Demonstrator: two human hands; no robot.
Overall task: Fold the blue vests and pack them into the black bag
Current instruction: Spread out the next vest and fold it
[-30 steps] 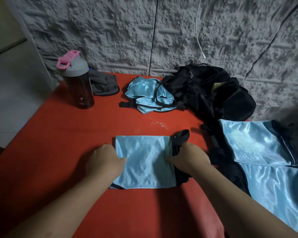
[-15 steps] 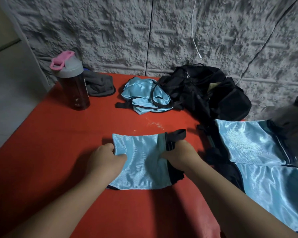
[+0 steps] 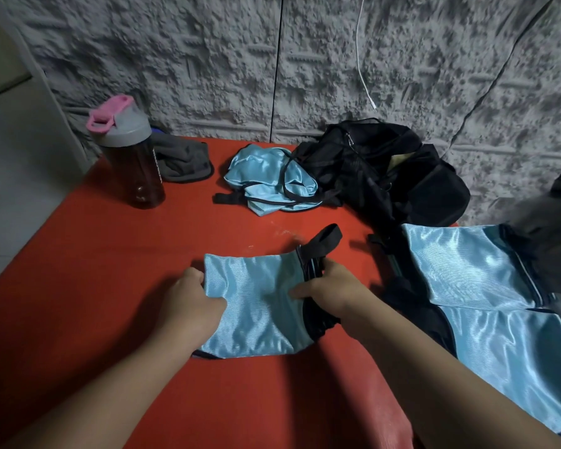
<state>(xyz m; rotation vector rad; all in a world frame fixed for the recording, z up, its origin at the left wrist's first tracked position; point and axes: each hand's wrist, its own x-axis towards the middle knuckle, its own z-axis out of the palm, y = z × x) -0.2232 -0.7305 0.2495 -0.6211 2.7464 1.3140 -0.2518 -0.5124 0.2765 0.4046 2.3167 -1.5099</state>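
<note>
Left hand [image 3: 191,299] and right hand [image 3: 332,288] each grip an opposite edge of the folded blue vest [image 3: 256,306] on the red table [image 3: 110,254]. Black bag [image 3: 382,170] sits beyond, against the wall.

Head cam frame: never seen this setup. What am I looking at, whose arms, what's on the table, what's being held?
There is no robot here. A person wears a wide-angle camera on the head, so the one view looks forward and down at their own two bare arms.

The surface is a red table against a rough grey wall. Both hands are on a folded blue vest in the middle: the left hand holds its left edge, and the right hand has its grip round the bunched black straps at the right edge.

Further back lie a crumpled blue vest and, beside it, the black bag. More blue vests are spread flat at the right. At the back left stand a dark bottle with a pink and grey lid and a grey cloth behind it.
</note>
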